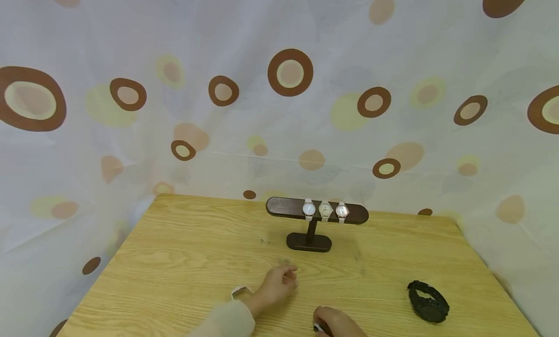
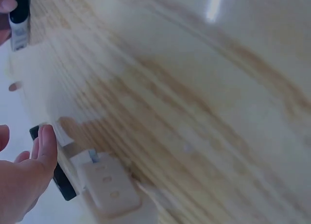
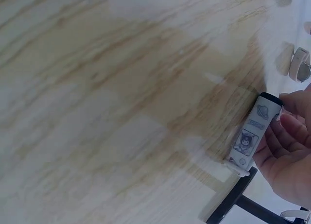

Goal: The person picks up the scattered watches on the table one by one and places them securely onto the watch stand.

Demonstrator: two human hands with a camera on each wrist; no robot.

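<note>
My left hand point(image 1: 279, 283) is over the middle of the table, fingers loosely bent, with nothing visible in its grasp. A white wristwatch point(image 3: 300, 64), its strap forming a loop, lies beside my left forearm in the head view. At the front edge of the head view, my right hand point(image 1: 338, 322) pinches a white printed stick-shaped thing point(image 3: 249, 136) with a black end; a planet and a cartoon figure decorate its side. The left wrist view catches this stick-shaped thing point(image 2: 19, 27) at its top left corner. Its exact kind cannot be told.
Behind the hands stands a dark watch stand point(image 1: 312, 230) bearing three light-strapped watches point(image 1: 325, 210). A black watch point(image 1: 429, 303) lies at the right. Low in the left wrist view is a white rounded block point(image 2: 109, 185), kind unclear. A spotted curtain point(image 1: 244, 123) surrounds the table.
</note>
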